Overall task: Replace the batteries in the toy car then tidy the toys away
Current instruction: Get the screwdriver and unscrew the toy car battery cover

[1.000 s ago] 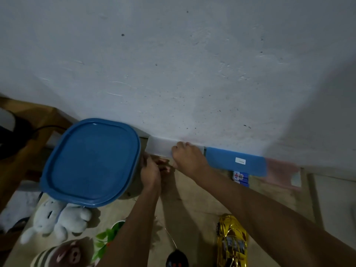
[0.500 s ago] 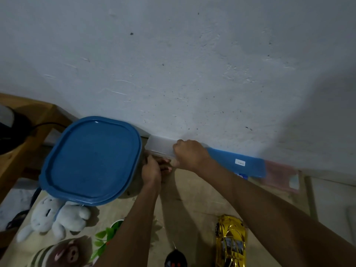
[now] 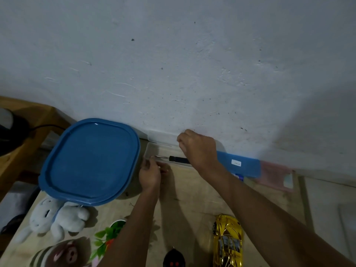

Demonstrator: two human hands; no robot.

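Head view shows the small clear case (image 3: 149,151) now open, where half a second ago its pale top was shut under the right hand (image 3: 198,149). That hand has risen toward the wall, fingers curled; it appears to pinch the right end of the clear lid (image 3: 161,136), which stands tilted up just left of its knuckles. Directly below the right hand's fingers a screwdriver (image 3: 177,159) has come into sight, lying flat inside the case, metal tip pointing left and black handle running under the wrist.

The left hand (image 3: 149,175) stays at the case's near edge, just below the screwdriver tip. Its fingers are bent toward the case wall, but I cannot tell whether they grip it or only rest against it.

The toy car (image 3: 228,241), gold and right way up, sits untouched on the tabletop (image 3: 192,199), well below the right hand and under that forearm. A battery pack (image 3: 238,176) peeks out just right of the right wrist. The remote control (image 3: 174,262) lies far below the left hand, between the two forearms.

With the tool exposed, the likely next move is to lift it out; opening the car's battery cover has not begun, and the toys are not yet tidied.
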